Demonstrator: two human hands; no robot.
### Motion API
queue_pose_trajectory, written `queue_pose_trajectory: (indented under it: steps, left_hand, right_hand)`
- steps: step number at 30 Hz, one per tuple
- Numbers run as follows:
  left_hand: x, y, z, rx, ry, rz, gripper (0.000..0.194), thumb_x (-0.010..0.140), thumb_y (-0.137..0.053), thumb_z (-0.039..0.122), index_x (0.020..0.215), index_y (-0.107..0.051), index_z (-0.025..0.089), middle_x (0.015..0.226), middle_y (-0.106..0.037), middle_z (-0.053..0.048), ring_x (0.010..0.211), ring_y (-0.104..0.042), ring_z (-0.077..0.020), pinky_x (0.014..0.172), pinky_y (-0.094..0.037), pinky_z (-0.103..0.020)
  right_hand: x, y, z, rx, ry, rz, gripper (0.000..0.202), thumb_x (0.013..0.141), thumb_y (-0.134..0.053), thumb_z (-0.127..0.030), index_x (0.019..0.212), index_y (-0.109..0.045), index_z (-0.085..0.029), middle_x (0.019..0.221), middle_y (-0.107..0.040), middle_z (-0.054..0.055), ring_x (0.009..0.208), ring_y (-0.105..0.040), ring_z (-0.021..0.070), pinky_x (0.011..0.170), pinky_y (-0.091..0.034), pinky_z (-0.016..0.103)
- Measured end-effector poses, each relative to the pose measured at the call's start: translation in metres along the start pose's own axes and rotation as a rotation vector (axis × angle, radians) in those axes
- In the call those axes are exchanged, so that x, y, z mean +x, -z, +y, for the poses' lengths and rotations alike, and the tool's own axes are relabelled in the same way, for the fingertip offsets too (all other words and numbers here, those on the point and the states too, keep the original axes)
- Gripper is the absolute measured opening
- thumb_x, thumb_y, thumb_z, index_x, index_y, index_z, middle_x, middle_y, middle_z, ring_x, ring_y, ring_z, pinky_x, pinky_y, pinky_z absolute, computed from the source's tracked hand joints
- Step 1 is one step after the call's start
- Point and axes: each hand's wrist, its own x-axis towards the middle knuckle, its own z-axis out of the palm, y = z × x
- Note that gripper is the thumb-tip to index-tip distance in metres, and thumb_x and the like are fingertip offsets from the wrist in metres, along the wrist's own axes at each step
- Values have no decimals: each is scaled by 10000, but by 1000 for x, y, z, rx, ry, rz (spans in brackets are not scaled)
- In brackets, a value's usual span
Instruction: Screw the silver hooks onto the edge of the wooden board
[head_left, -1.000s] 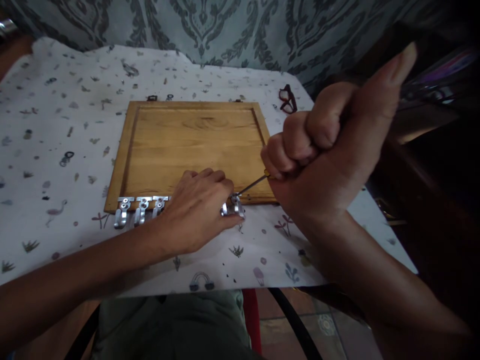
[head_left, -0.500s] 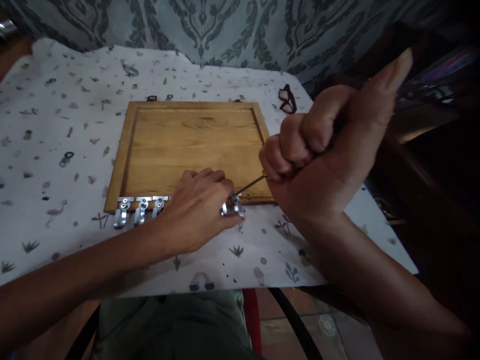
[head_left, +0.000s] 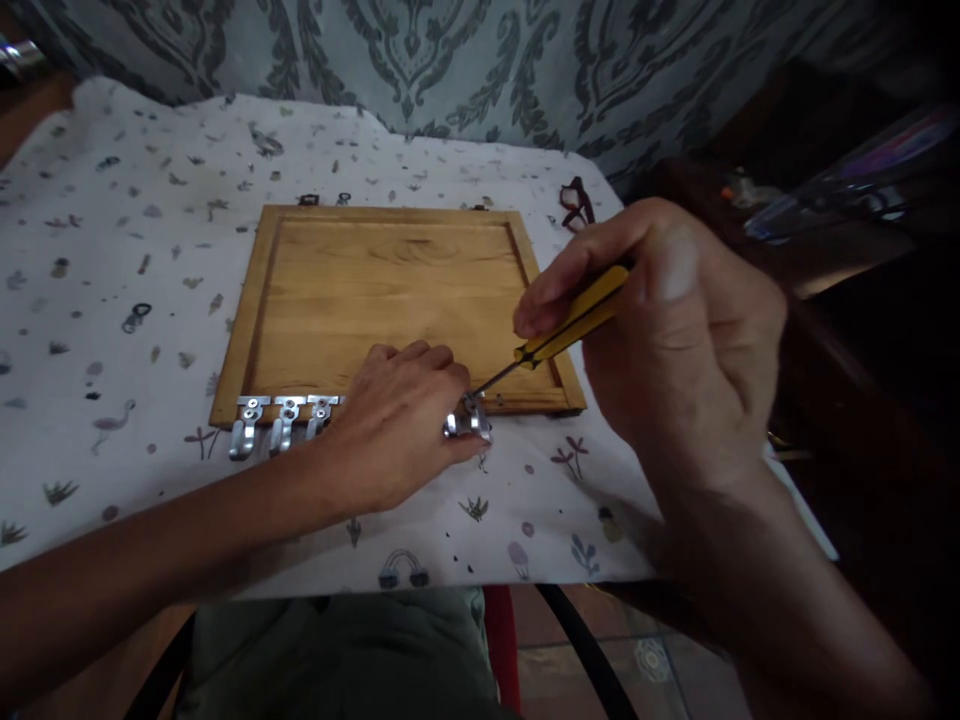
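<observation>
Obstructed and unreadable areas, head view.
Left hand (head_left: 401,425) covers the middle of the hook rail (head_left: 288,408); hooks beneath cannot be counted. Right hand (head_left: 686,350) conceals the rear end of the screwdriver (head_left: 574,322); the tip's seating is too small to confirm. Left forearm (head_left: 187,545) is cut off by the frame edge, as is a shiny object (head_left: 19,60) at upper left. A plastic item (head_left: 847,180) at right is blurred, unidentifiable.

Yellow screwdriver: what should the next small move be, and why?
Probably a small twist of the screwdriver by the right hand: its handle sits in that hand, its tip appears to meet the right end of the hook rail, and the left hand grips the rail there, at the near edge of the wooden panel.
</observation>
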Motion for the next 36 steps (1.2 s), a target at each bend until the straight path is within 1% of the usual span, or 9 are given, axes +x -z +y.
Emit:
queue_pose_trajectory:
  steps: [3,8,13,18,21,26,30,33,36]
  left_hand:
    - [0,-1,-1,-11,1,4,321,839,-733,443,955,-691,146,957,-668,-67,983,-623,-285,831,-457,-429]
    - [0,-2,-1,-23,9,4,297,839,-735,433,933,-690,155,957,-665,-64,981,-621,-274,830,-452,-415]
    - [-1,-1,-2,-22,2,0,311,838,-736,455,920,-670,162,949,-659,-54,977,-613,-272,812,-439,-407]
    - [-2,-1,-4,-52,-19,-24,297,880,-686,446,924,-649,154,1027,-672,-70,1044,-612,-284,814,-440,-408]
    - [-3,-3,-5,-61,-27,-3,277,886,-678,429,933,-650,158,1051,-675,-75,1077,-606,-283,847,-446,-414]
    - [-2,-2,-2,-4,-6,-5,311,857,-710,461,897,-649,159,958,-674,-75,1013,-618,-296,823,-458,-429]
    - [-1,-1,-1,-8,-1,-26,315,858,-712,458,947,-658,160,1035,-680,-79,1071,-612,-303,864,-464,-438]
    - [0,0,-1,-16,-10,-36,328,867,-700,462,995,-660,162,1102,-674,-82,1118,-600,-307,899,-462,-448]
    - [0,1,-1,2,3,-41,316,857,-714,455,936,-662,153,1024,-678,-81,1071,-616,-308,864,-471,-445]
  right_hand:
    - [-6,7,9,50,222,148,341,990,-398,-547,870,-603,-303,903,-646,66,793,-621,264,723,-513,412]
    - [-9,9,16,-98,436,158,334,1022,-390,-462,1030,-686,-306,904,-682,59,807,-633,251,678,-484,394]
    - [0,6,16,-263,613,406,419,1016,-452,-443,721,-676,-247,717,-556,43,622,-526,178,592,-432,349]
    - [13,13,9,-493,795,328,535,1010,-450,-505,555,-534,-236,527,-425,0,486,-421,110,517,-355,304]
    - [17,17,-1,-540,683,239,595,978,-464,-601,523,-433,-219,472,-394,-16,463,-424,90,475,-320,277]
    - [14,13,-11,-562,427,226,652,961,-454,-637,508,-223,-228,425,-202,-35,398,-193,94,468,-202,338]
    - [8,11,-15,-592,367,226,653,953,-432,-670,520,-210,-235,447,-173,-38,408,-179,105,495,-191,351]
    - [6,11,-14,-630,408,210,576,995,-335,-636,574,-336,-244,519,-345,-5,459,-332,133,507,-236,364]
    - [9,9,-8,-580,455,164,462,1014,-317,-565,716,-541,-291,761,-576,66,701,-579,206,598,-406,382]
